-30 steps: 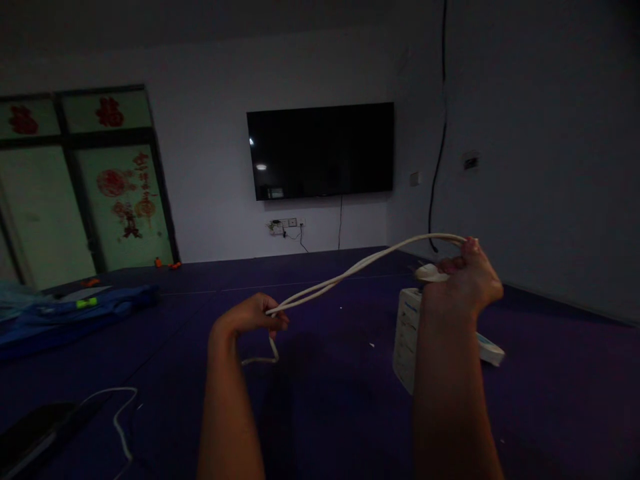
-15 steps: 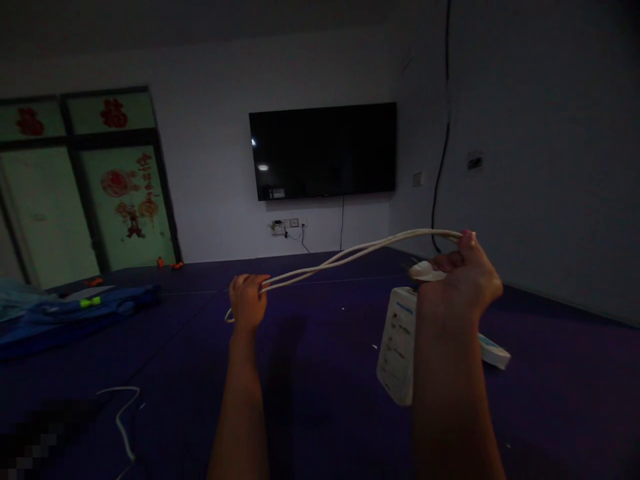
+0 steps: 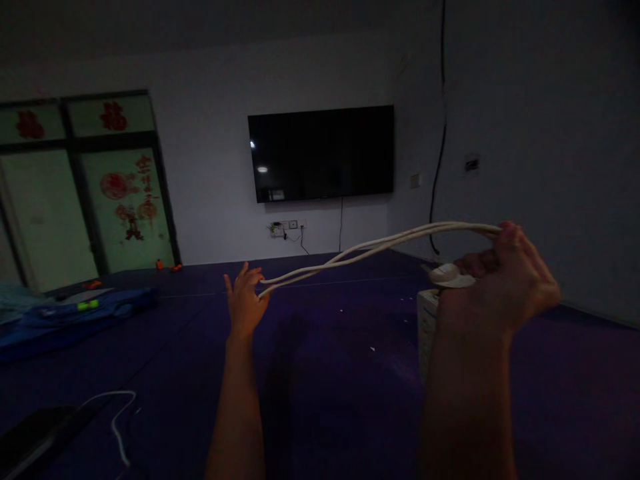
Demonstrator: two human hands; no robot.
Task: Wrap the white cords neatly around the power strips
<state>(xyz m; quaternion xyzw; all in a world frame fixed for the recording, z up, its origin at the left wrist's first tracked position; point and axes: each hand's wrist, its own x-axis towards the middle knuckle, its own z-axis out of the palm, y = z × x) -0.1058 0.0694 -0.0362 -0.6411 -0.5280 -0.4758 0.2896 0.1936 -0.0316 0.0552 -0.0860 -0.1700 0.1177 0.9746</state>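
Note:
A doubled white power cord (image 3: 380, 245) stretches between my hands in mid-air. Its left end reaches my left hand (image 3: 246, 303), where the loop is held by the thumb side while other fingers are lifted and spread. My right hand (image 3: 515, 287) pinches the other end of the doubled cord between thumb and finger. Its curled fingers also hold the cord's white plug (image 3: 450, 275) against the palm. Below hangs a white power strip (image 3: 427, 327), mostly hidden behind my right forearm.
Purple matting (image 3: 330, 373) covers the floor, with small white scraps on it. A dark flat device (image 3: 35, 433) and a thin white cable (image 3: 117, 427) lie at lower left. Blue fabric (image 3: 100, 310) is spread farther left. A television (image 3: 323, 153) hangs on the far wall.
My right hand has moved right with the cord and plug, drawing the doubled cord longer. The power strip has shifted right behind my forearm. Fingers of my left hand have spread.

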